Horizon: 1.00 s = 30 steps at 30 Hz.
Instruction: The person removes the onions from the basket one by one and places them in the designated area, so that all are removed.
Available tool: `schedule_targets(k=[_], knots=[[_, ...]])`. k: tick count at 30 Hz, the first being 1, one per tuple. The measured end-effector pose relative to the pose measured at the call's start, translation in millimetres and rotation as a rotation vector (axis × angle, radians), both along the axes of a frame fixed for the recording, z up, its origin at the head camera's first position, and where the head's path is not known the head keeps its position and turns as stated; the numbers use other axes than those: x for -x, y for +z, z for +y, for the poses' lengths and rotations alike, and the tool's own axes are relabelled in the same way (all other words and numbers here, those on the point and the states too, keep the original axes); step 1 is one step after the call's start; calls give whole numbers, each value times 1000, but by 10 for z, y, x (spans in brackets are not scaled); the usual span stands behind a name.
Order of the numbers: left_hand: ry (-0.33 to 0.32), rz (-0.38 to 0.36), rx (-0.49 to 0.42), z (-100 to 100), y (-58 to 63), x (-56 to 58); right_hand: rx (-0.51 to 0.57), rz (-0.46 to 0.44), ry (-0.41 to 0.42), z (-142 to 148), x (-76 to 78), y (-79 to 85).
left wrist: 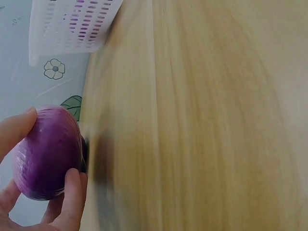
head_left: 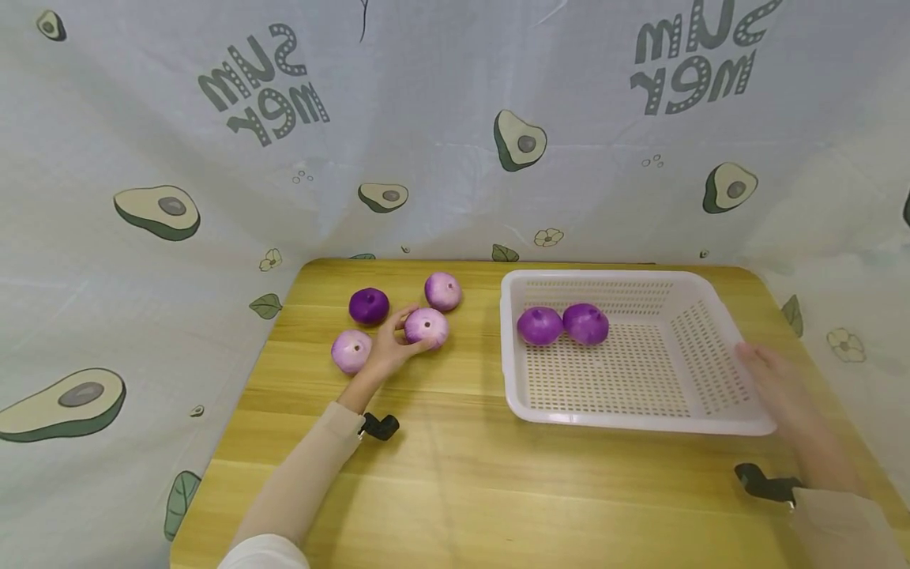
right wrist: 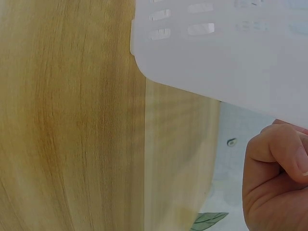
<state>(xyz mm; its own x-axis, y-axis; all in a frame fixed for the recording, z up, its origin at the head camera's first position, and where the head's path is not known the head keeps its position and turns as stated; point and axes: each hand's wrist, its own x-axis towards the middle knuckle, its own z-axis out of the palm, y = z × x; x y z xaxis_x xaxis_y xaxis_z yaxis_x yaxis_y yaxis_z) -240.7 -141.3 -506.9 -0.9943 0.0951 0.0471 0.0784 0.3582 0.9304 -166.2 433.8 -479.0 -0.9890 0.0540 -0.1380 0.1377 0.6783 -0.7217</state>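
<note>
My left hand (head_left: 389, 348) grips a purple onion (head_left: 429, 327), thumb on one side and fingers on the other. In the left wrist view the same onion (left wrist: 47, 153) shows its darker purple side, apart from the tabletop beside it. Around that hand lie a dark purple onion (head_left: 369, 306), a pale one (head_left: 351, 351) and another (head_left: 443, 292) behind. My right hand (head_left: 782, 391) holds the right rim of a white plastic basket (head_left: 604, 423); in the right wrist view its fingers (right wrist: 272, 144) are curled at the rim, partly cut off by the frame.
Two purple onions (head_left: 539, 325) sit side by side in the basket's left back part. The wooden table (head_left: 455, 490) ends at a hanging cloth (head_left: 441, 197) printed with avocados. Black wrist mounts (head_left: 381, 427) stick out from both forearms.
</note>
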Motion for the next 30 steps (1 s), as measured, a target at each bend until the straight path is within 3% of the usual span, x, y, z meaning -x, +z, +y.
schedule_targets(k=[16,24,30], knots=[[23,-24,69,35,-56,30,-7,-16,-22,-22,13,0],[-14,28,95,44,-74,49,2,36,-13,20,27,-50],[-14,48,131,49,-56,40,13,24,-11,37,35,-62]])
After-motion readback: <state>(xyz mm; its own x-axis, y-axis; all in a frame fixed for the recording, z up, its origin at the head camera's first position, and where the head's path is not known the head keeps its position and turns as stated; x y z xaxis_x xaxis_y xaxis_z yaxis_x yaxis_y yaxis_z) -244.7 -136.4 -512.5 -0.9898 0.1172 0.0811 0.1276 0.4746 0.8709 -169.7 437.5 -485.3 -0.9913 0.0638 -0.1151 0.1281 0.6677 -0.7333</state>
